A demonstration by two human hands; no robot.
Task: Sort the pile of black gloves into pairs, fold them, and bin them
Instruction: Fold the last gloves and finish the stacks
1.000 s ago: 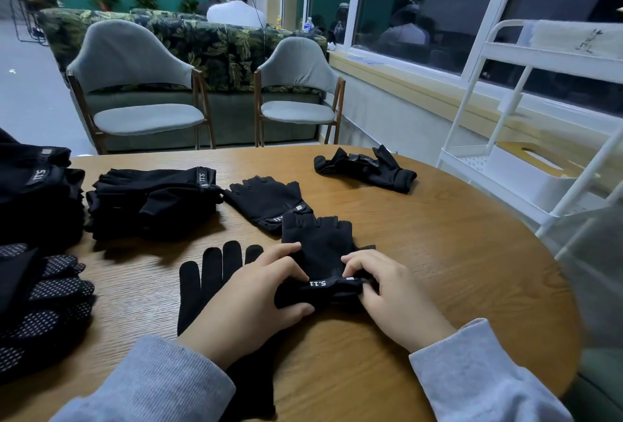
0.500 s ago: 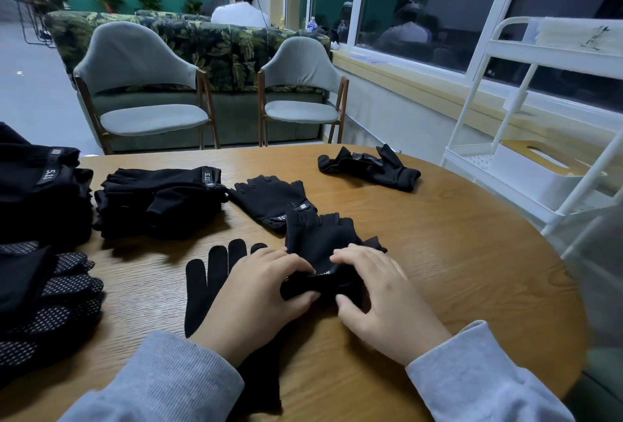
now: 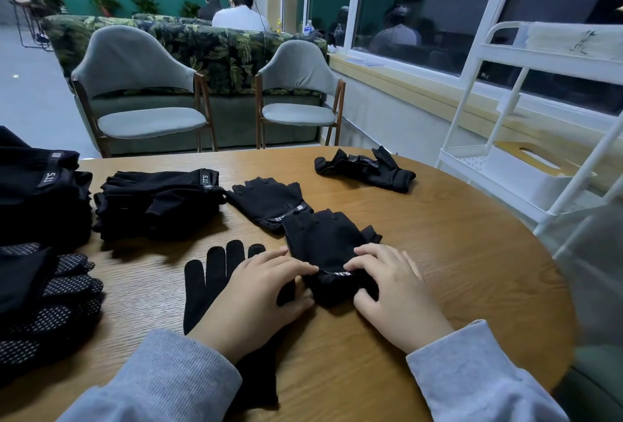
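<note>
Left hand: the left hand, in a grey knit sleeve, lay near the tabletop's near edge with its fingers curled and pinching the left side of the cuff of the black fingerless fabric glove pair; its wrist rested on a long black full-fingered knit glove.
Right hand: the right hand mirrored it, fingertips pinching the right side of the same cuff, thumb tucked against the fabric's near fold.
Glove pair in hand: it lay flat near the middle of the round wooden tabletop, cuff with white lettering toward the person, finger stubs pointing away.
Step in hand: judged to be the folding, with the cuff end gathered up.
Next move: likely calls for rolling or doubling the cuff over the palm, keeping both layers aligned, then carrying the bundle to a bin; no bin could be identified for certain.
Just beyond: another black fingerless glove touched the held pair's far left corner.
Left edge: a black dotted-grip glove heap nearest, then a stack of black labelled gloves, and beside it a second black folded stack.
Far right edge: a crumpled black glove with dotted palm lay well apart.
Beside the tabletop: a white metal shelf trolley holding a white box.
</note>
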